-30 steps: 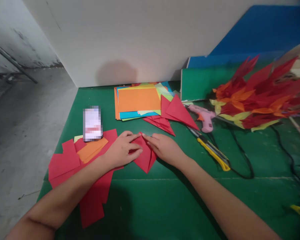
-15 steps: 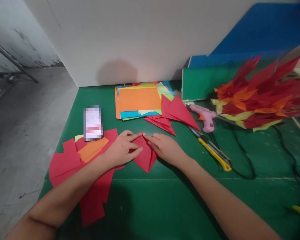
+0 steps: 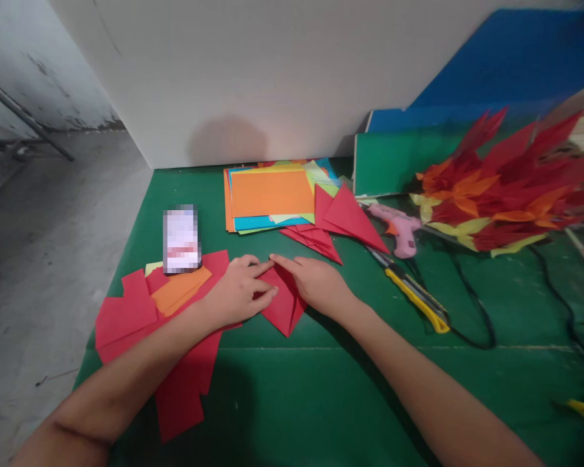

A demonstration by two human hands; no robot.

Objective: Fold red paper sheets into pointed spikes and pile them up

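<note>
A folded piece of red paper (image 3: 285,305) lies on the green table between my hands, its pointed lower corner toward me. My left hand (image 3: 238,288) rests on its left side with fingers stretched and spread, pressing it down. My right hand (image 3: 321,282) is at its right edge, index finger reaching to the top corner beside the left fingertips, the other fingers curled against the paper. The upper part of the fold is hidden under the fingers. Red paper sheets (image 3: 185,376) lie beneath and left of my left forearm, with orange paper pieces (image 3: 180,292) on top.
A phone (image 3: 182,239) lies at the left. Behind my hands sit stacked coloured paper (image 3: 272,194) and folded red triangles (image 3: 353,220). To the right are a yellow utility knife (image 3: 418,301), a pink glue gun (image 3: 400,230), its cable, and a red-orange paper arrangement (image 3: 511,181).
My right hand has shifted slightly left and its index finger now lies across the top corner of the folded paper. My left hand has stayed nearly still.
</note>
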